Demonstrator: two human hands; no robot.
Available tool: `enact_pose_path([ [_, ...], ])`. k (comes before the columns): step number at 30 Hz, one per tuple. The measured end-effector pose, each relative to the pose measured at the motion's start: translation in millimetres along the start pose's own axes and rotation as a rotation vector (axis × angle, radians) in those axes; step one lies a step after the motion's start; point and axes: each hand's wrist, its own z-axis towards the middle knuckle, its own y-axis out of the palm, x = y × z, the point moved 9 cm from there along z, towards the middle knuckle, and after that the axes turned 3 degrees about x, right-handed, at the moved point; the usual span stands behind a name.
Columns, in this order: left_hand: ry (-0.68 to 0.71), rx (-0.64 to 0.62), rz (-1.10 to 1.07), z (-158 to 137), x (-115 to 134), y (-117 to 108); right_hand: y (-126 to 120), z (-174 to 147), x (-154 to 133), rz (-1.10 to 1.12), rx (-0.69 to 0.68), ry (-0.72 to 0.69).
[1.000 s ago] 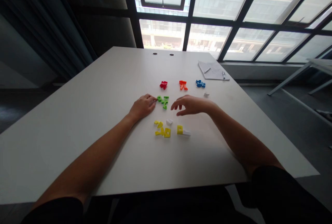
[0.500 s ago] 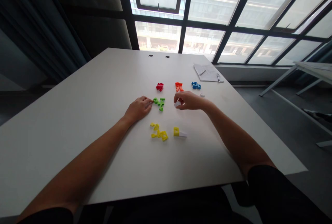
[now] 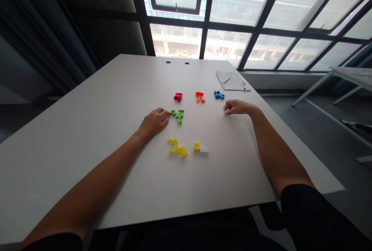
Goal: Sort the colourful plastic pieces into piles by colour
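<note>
My left hand point(image 3: 154, 122) lies on the white table with its fingers stretched out, the fingertips at the edge of several green plastic pieces point(image 3: 179, 116). Over on the right, my right hand point(image 3: 236, 107) is closed in a pinch, with a small white piece point(image 3: 225, 113) at its fingertips. Just beyond that hand sits a cluster of blue pieces point(image 3: 219, 95). Nearer to me are several loose yellow pieces point(image 3: 177, 150). Beside them is a yellow block point(image 3: 197, 147) with a white strip point(image 3: 204, 150) at its right side.
Red pieces point(image 3: 178, 97) and orange pieces point(image 3: 200, 97) lie farther back on the table point(image 3: 116, 88). A sheet of paper point(image 3: 232, 80) with pens rests by the right edge. Large windows stand behind, and another table point(image 3: 353, 73) is at the right.
My right hand has moved right, from beside the orange pieces to the spot below the blue ones, where a small white piece lay. My left hand has stayed in place.
</note>
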Motion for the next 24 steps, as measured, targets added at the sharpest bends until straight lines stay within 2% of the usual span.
enact_pose_path([
  [8, 0.009, 0.007, -0.016, 0, -2, 2, -1, -3, 16, -0.140, -0.046, 0.100],
  [18, 0.002, 0.011, -0.017, 0, 0, 0, -9, -5, 33, -0.190, 0.114, 0.198],
  [24, 0.012, 0.019, -0.010, 0, -1, 1, -20, -11, 27, -0.153, 0.143, 0.212],
])
